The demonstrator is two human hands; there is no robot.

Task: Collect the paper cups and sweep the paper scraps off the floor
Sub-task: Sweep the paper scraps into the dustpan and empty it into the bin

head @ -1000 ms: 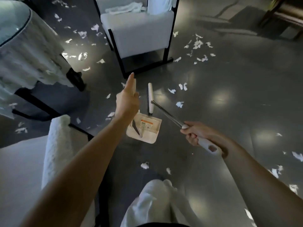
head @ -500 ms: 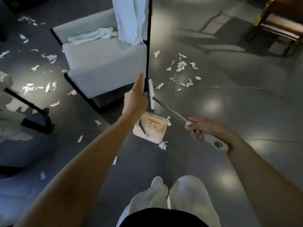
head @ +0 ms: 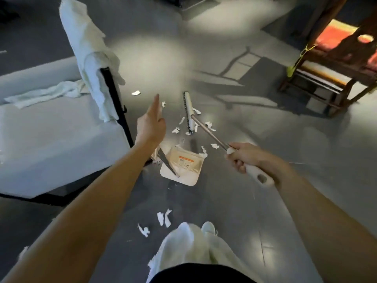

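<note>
Two hands are in use. The right hand [head: 245,158] is clenched round the white grip of the broom [head: 210,134], whose metal shaft slants forward and left, down to the broom head [head: 188,111] on the grey floor [head: 234,211]. The left hand [head: 151,124] is extended with its visible fingers straight. The dustpan [head: 183,166] sits below it, and its dark handle [head: 166,161] runs up under the wrist. We cannot tell whether this hand holds the handle.

Paper scraps [head: 175,130] lie on both sides of the broom head and between it and the dustpan's mouth. Further scraps [head: 163,218] lie on the floor just ahead of the person's white trouser legs [head: 193,246].

To the left, the black frame [head: 114,92] of a white armchair [head: 51,135] stands just beside the left hand and the dustpan. A white cloth [head: 87,56] is draped over the frame. A wooden chair [head: 336,64] stands well apart at the upper right.
</note>
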